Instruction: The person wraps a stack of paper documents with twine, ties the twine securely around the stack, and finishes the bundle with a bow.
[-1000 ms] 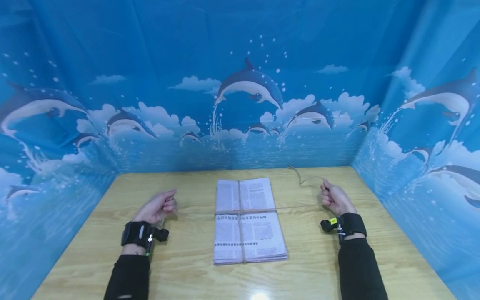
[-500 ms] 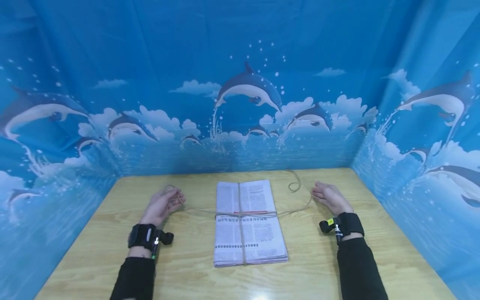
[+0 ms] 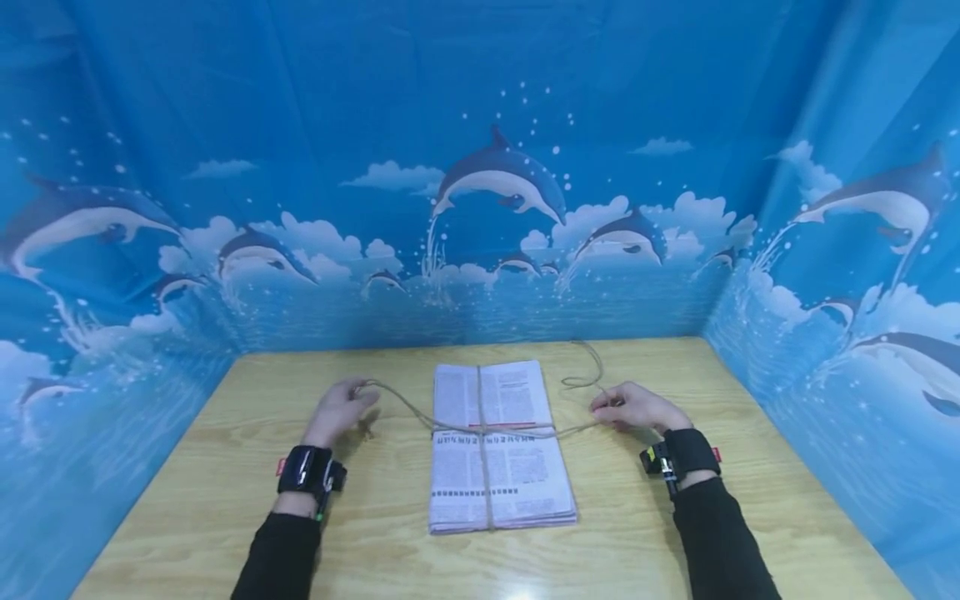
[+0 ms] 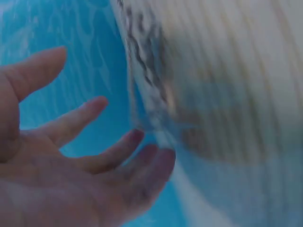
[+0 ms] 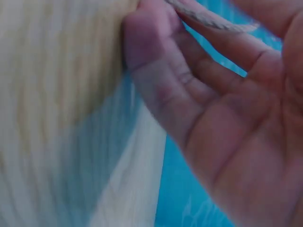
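A stack of folded newspapers (image 3: 525, 475) lies on the wooden table, with brown twine (image 3: 486, 479) running along its length and across its middle. To the left of the stack, my left hand (image 3: 341, 412) touches the twine's left length; in the left wrist view its fingers (image 4: 78, 118) are spread, with the thumb apart. On the other side, my right hand (image 3: 637, 408) holds the right length near the stack's edge. Twine (image 5: 213, 21) passes across the curled fingers in the right wrist view. Both wrist views are blurred.
A loose tail of twine (image 3: 581, 382) curls on the table (image 3: 405, 550) behind my right hand. A blue curtain (image 3: 330, 100) printed with dolphins stands behind the table and along both sides.
Both hands have come inward toward the newspapers. The twine, taut across the stack one second ago, now hangs slack, and my left hand has loosened from a curled grip.
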A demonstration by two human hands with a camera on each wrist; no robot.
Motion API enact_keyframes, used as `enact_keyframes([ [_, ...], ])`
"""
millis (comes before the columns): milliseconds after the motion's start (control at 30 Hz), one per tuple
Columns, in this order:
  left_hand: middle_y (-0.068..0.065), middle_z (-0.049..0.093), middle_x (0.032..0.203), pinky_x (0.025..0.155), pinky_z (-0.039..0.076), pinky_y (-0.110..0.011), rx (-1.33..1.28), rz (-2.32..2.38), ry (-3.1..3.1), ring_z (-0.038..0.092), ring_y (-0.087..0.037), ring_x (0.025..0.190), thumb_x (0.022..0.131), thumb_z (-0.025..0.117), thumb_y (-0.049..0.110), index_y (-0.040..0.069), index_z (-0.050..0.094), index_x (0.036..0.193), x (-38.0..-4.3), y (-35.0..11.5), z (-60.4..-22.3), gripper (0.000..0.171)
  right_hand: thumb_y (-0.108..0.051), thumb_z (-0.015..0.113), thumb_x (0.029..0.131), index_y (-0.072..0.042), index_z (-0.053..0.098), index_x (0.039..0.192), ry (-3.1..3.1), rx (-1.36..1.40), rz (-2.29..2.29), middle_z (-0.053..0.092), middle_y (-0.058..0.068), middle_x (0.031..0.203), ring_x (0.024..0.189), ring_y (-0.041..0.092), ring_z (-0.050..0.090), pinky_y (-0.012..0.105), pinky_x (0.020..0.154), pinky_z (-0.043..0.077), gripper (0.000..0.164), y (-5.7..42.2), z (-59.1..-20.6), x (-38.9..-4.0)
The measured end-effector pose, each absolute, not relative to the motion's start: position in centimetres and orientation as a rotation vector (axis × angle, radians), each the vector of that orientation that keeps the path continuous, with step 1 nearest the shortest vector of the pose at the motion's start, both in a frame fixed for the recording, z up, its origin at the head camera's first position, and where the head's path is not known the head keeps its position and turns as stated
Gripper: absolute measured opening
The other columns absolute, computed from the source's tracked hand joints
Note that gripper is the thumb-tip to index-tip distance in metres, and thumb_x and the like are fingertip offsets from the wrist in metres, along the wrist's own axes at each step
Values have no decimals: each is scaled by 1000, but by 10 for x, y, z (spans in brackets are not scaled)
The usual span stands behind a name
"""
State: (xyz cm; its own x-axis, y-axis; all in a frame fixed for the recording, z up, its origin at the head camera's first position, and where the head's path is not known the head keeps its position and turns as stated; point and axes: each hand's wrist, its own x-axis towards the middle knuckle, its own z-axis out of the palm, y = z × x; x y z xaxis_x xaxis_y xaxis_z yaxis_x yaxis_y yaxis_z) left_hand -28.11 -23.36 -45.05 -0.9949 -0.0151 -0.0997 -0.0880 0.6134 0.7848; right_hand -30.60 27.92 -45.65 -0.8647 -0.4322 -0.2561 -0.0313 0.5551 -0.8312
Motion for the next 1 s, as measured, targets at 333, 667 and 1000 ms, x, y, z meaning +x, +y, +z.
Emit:
enact_keyframes([
  [333, -13, 65, 121, 92, 51, -47, 469, 942, 2841, 62, -30, 108, 85, 73, 8, 9, 66, 122, -273, -179, -454, 38, -23, 53, 102, 14, 58, 122, 2369, -246, -1614, 70, 14, 94, 77, 13, 63, 28, 66, 54, 42, 273, -456, -310],
  [667, 3, 65, 85, 77, 51, -35, 533, 832, 2862, 58, -13, 82, 89, 69, 12, 15, 70, 84, -274, -172, -452, 6, -39, 47, 103, -4, 59, 122, 2181, -219, -2073, 49, -5, 72, 72, 11, 53, 30, 78, 52, 42, 252, -434, -309],
  [1000, -8, 70, 93, 69, 50, -33, 406, 913, 2867, 62, -21, 82, 95, 64, 17, 9, 74, 99, -278, -207, -426, 13, -31, 49, 103, -9, 60, 115, 1829, -184, -2409, 43, -6, 71, 59, 6, 42, 21, 58, 43, 28, 244, -410, -300],
])
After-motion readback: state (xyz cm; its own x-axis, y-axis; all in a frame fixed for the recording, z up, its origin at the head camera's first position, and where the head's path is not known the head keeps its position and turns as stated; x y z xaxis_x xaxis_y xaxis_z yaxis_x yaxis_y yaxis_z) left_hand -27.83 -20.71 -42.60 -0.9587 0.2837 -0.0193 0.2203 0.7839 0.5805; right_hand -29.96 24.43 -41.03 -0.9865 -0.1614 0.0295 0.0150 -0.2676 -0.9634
